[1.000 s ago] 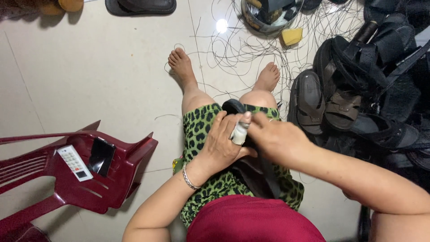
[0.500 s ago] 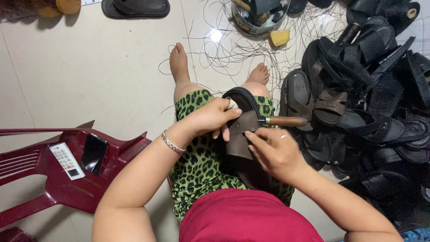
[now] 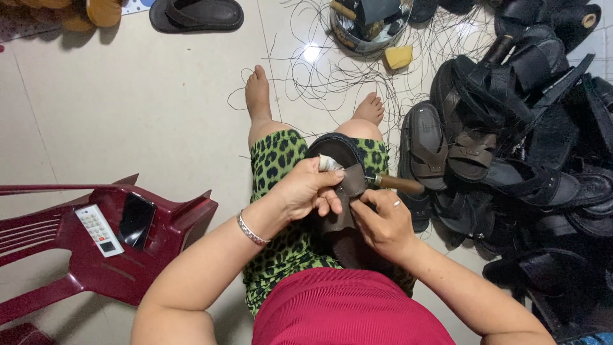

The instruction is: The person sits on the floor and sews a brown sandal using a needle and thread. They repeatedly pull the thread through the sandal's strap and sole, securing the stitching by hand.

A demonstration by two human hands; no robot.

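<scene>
Left hand (image 3: 305, 190) has shifted onto the brown sandal strap (image 3: 350, 185) — fingers pinching it; right hand (image 3: 383, 220) grips a wooden-handled awl (image 3: 396, 184).

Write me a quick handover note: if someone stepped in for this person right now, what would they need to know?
Left hand: fingers pinch the brown strap of the sandal resting on the lap.
Right hand: holds the wooden-handled tool at the strap, tip hidden.
Nearby: pile of dark sandals on the person's right, loose thread on the floor, metal bowl ahead.
Done: sandal positioned, tool at the strap.
Left: how much work remains cannot be told.
</scene>
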